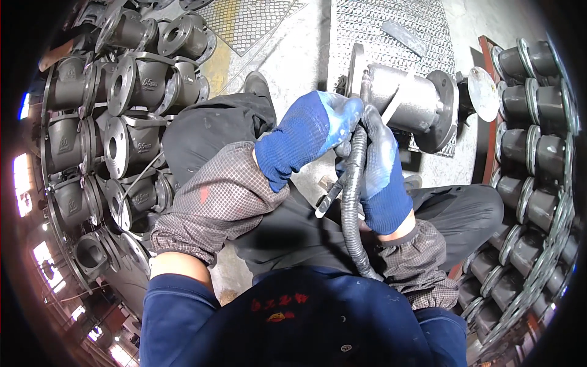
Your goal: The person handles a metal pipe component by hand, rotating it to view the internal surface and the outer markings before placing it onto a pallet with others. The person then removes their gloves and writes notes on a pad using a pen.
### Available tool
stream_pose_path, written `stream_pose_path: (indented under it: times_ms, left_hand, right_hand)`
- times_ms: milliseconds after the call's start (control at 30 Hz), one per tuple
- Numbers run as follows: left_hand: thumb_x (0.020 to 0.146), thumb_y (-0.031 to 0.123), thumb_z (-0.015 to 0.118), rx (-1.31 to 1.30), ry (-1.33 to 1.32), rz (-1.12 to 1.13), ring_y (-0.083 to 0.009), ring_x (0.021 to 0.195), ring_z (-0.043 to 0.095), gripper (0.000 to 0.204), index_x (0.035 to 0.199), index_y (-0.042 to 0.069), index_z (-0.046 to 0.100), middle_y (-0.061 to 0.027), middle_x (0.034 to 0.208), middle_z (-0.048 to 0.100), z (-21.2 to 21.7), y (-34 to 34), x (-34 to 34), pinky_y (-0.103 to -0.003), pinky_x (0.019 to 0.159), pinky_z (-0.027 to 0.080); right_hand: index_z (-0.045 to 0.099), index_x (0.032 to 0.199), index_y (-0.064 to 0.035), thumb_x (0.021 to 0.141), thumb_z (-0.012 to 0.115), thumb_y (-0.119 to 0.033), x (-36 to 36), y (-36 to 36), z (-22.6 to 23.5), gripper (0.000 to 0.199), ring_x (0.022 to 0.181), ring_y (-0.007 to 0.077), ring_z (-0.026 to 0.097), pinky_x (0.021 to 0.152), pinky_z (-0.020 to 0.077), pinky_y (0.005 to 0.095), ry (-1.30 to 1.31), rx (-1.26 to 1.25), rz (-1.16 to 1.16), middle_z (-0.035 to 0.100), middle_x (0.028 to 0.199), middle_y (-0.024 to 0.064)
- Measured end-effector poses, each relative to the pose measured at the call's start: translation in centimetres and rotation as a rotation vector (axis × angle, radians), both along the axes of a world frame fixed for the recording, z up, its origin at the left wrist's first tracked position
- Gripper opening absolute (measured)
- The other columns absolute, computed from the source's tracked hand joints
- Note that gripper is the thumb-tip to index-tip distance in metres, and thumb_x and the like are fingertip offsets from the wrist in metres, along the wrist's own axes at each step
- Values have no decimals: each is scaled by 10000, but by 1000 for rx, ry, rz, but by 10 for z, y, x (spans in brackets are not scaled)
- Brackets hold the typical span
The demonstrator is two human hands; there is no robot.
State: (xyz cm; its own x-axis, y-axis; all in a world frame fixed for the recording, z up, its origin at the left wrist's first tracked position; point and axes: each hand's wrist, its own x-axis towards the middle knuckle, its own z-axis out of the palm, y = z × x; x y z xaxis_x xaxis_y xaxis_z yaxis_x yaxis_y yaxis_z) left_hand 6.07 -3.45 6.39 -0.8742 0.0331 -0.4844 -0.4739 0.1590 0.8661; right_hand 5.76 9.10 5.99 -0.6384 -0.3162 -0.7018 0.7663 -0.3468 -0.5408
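My left hand [330, 122] and my right hand [380, 156], both in blue coated gloves, meet in front of me. Closed fingers of both wrap round the upper end of a hand tool with a ribbed grey hose [353, 202]; most of the tool is hidden by the gloves. The hose runs down to my lap. Just past my hands, a grey cast flanged valve body [403, 101] lies on its side, its round flange [441, 110] to the right. A thin pale strip crosses its front. A dark lever [330, 197] with a bright tip shows beside the hose.
Stacked flanged castings [137, 82] rise on my left. More castings [538, 150] stand in rows on my right, beside a rust-red rail [487, 140]. The valve body lies over a textured metal plate [367, 24] bearing a flat grey bar [403, 38]. A disc [483, 93] stands beyond the flange.
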Motion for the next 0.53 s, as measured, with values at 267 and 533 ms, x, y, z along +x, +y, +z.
stream_pose_path:
  times_ms: [267, 533]
  left_hand:
    - [912, 370, 526, -10, -16, 15, -48, 653, 506, 434, 961, -48, 631, -32, 703, 609, -8, -2, 1, -219, 561, 442]
    - [904, 367, 541, 19, -61, 2, -54, 667, 514, 424, 957, -43, 636, -41, 700, 612, -6, -1, 0, -228, 586, 450]
  right_hand:
    - [533, 1023, -55, 953, 388, -348, 2, 0, -10, 335, 565, 92, 505, 478, 423, 210, 107, -48, 6, 540, 701, 22]
    - [528, 1020, -70, 950, 397, -344, 8, -1, -1, 311, 562, 98, 506, 466, 429, 210, 88, -96, -33, 531, 707, 14]
